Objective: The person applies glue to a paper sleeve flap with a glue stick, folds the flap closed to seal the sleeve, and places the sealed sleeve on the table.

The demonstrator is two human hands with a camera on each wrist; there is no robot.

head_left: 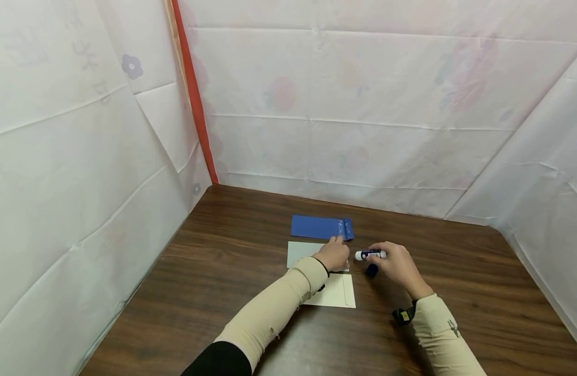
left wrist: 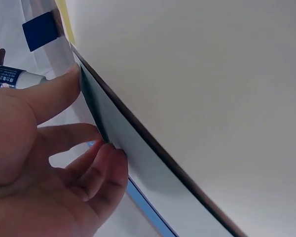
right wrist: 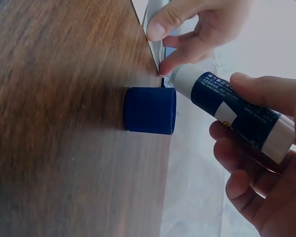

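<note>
My left hand (head_left: 333, 255) is at the right end of a pale grey-green envelope (head_left: 301, 253), its thumb and fingertips gripping the flap edge. In the left wrist view that envelope (left wrist: 143, 165) stands out thin and edge-on, with a dark gap by the thumb. A glue stick (head_left: 365, 255) with a navy label and white ends is held by my right hand (head_left: 398, 262), between thumb and fingers. Its uncapped end points left, close to the envelope's flap, as the right wrist view also shows. Under it, the dark blue cap (right wrist: 149, 110) stands on the table.
Behind lies a blue envelope (head_left: 314, 226), its right-hand flap raised and whitish marks near the fold. In front, partly under my left forearm, is a cream envelope (head_left: 337, 295). White patterned sheets (head_left: 363, 104) enclose the brown wooden table (head_left: 213, 250) at the back and sides.
</note>
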